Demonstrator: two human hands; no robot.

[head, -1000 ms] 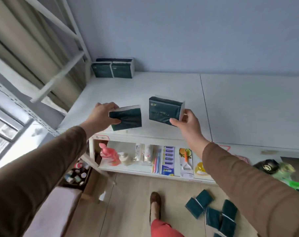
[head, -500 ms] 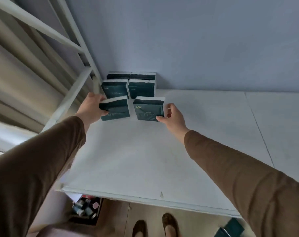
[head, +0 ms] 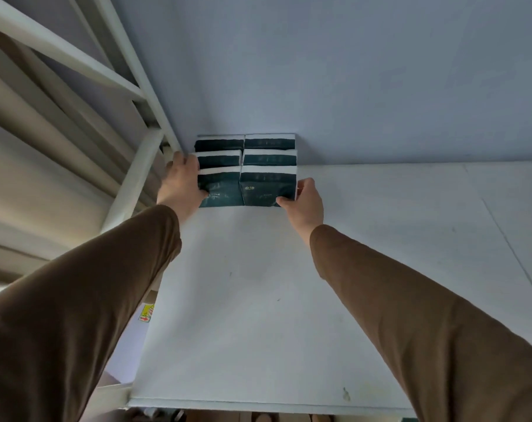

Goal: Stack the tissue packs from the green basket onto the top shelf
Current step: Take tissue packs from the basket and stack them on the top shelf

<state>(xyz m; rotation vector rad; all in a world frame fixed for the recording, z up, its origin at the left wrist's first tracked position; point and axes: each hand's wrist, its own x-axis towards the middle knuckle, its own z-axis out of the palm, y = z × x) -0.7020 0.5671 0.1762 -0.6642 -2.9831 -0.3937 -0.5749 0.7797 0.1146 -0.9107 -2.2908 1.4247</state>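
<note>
Setting two tissue packs down against the row already stacked at the wall is the step you have in hand. Your left hand [head: 181, 181] grips the left pack [head: 219, 190], thumb across its front face and fingers curled round its outer end; your right hand [head: 304, 200] pinches the right pack [head: 266, 187] at its lower right corner. Both packs sit side by side, touching each other, on the top shelf [head: 258, 300] directly in front of the four packs [head: 246, 152] standing in two rows at the back left corner. By my reading, the next move calls for easing your fingers off without dragging the pair out of line, then going back for more; the green basket is out of view.
</note>
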